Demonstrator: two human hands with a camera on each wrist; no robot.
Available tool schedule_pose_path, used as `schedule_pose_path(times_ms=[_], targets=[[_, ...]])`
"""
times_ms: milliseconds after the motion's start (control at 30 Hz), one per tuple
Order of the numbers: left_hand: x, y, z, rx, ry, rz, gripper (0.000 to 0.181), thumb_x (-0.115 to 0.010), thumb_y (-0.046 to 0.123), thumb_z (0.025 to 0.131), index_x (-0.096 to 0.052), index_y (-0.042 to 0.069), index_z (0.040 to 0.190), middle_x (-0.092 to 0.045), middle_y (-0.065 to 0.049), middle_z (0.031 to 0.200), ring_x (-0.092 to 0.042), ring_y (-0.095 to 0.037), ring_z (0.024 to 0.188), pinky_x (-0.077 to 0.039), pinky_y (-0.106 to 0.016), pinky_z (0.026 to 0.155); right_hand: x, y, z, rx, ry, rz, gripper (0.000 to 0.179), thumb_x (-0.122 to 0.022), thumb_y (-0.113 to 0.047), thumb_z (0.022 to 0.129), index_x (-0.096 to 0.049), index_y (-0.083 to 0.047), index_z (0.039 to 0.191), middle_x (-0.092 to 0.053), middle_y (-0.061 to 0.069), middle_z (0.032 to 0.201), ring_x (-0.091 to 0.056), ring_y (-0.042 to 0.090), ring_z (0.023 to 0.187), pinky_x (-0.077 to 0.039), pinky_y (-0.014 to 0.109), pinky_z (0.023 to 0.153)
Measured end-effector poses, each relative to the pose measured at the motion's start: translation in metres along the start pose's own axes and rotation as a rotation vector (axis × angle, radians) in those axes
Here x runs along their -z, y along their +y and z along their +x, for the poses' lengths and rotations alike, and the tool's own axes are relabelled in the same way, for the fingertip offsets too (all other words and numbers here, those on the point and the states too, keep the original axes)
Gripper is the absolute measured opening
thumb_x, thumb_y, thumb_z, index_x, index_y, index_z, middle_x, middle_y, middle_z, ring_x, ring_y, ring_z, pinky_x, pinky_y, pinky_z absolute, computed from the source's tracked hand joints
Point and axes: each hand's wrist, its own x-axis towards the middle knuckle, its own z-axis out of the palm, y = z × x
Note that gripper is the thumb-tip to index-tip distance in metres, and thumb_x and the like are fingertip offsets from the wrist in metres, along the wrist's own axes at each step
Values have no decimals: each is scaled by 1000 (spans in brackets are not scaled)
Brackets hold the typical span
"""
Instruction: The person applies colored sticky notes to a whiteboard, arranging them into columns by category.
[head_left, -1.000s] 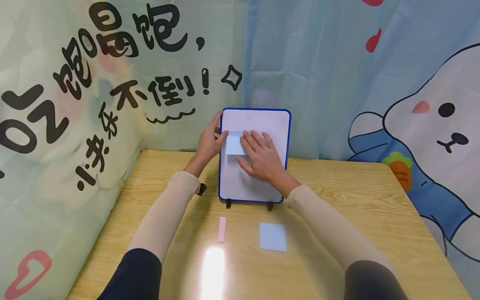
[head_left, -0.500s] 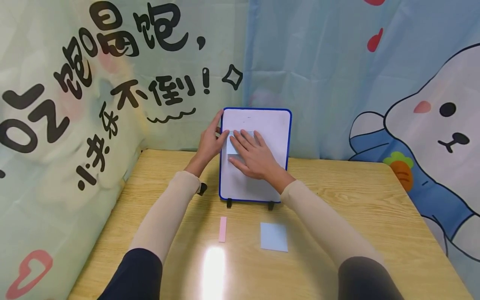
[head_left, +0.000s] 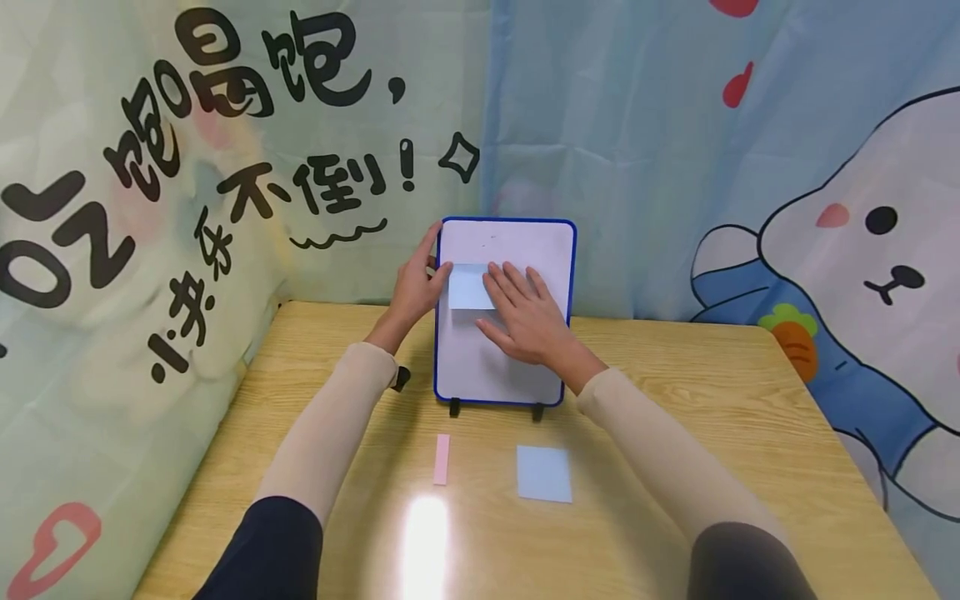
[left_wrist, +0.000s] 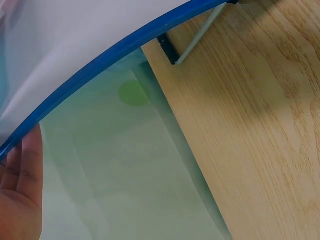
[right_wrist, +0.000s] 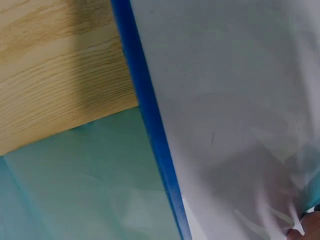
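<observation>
**Left hand (head_left: 412, 292) on the board (head_left: 498, 375), right hand (head_left: 525, 321) flat over a blue note (head_left: 467, 287)**

So I'm standing here watching, and the left hand has a proper grip on the board's upper left edge, thumb in front, other fingers tucked behind the blue rim (left_wrist: 95, 70). The blue note is on the white face, just right of that thumb. Right hand isn't grasping anything: fingers pretty much straight, laid over the note's right end, thumb splayed out lower down.

Board's tilted up on little black feet (head_left: 454, 408), well below the grip, standing on a wood table (head_left: 660, 400). Nearer the person, below both hands, there's a pink strip (head_left: 441, 459) and, right of it, a pale blue square (head_left: 543, 474), lying apart. Behind the hands hangs a printed backdrop (head_left: 600, 167), big cartoon animal off to their right.
</observation>
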Motion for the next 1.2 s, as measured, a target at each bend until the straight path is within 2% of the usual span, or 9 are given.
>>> schedule_pose_path(times_ms=[300, 433, 567, 667, 800, 933, 1067, 1200], targets=[[0, 3, -3, 0, -6, 22, 64, -49, 24, 95, -13, 41, 145, -57, -8, 99, -54, -19, 68, -50, -28, 64, 1, 4, -7, 6, 43, 34, 77, -32, -58, 91, -11, -12, 149, -9, 4, 156, -6, 24, 144, 0, 47, 115], [1, 3, -6, -19, -2, 20, 64, -48, 24, 95, -14, 35, 147, -59, -10, 106, -59, -20, 75, -52, -30, 67, 3, 5, -12, 21, 98, 51, 74, -36, -56, 91, -17, -14, 148, -14, 5, 156, -11, 25, 143, -4, 47, 115], [6, 4, -11, -34, 36, 57, 61, -47, 31, 95, -18, 28, 148, -56, -11, 120, -61, -23, 88, -53, -35, 73, 5, 7, -19, 23, 161, 62, 71, -38, -53, 90, -22, -16, 148, -16, 7, 155, -15, 26, 142, -9, 49, 114], [11, 4, -16, -53, 54, 131, 61, -45, 38, 95, -19, 25, 148, -46, -9, 137, -55, -24, 111, -48, -39, 90, 6, 9, -26, 7, 195, 73, 70, -38, -53, 90, -23, -15, 147, -17, 9, 155, -17, 27, 141, -11, 51, 113], [18, 4, -26, -78, 47, 248, 64, -42, 46, 94, -17, 23, 148, -28, -9, 150, -33, -27, 134, -32, -48, 106, 5, 14, -39, -39, 212, 110, 70, -31, -56, 91, -23, -15, 147, -16, 10, 155, -17, 28, 141, -11, 52, 112], [26, 0, -38, -71, 27, 362, 68, -39, 54, 92, -15, 25, 148, -18, -15, 152, -26, -35, 137, -27, -57, 106, 4, 19, -52, -74, 259, 144, 73, -23, -60, 91, -22, -13, 147, -17, 11, 154, -20, 30, 140, -13, 52, 111], [33, -9, -52, -62, -34, 435, 73, -36, 63, 88, -8, 33, 148, -10, -15, 154, -21, -37, 139, -22, -57, 108, 3, 23, -69, -87, 322, 158, 73, -26, -58, 91, -24, -10, 146, -22, 15, 152, -24, 32, 137, -19, 54, 109], [43, -18, -68, -59, -87, 461, 72, -34, 65, 88, -6, 36, 148, -3, -14, 155, -17, -38, 140, -17, -60, 107, 2, 27, -89, -140, 281, 168, 71, -38, -51, 90, -23, -12, 147, -18, 14, 153, -23, 32, 138, -18, 55, 108]])
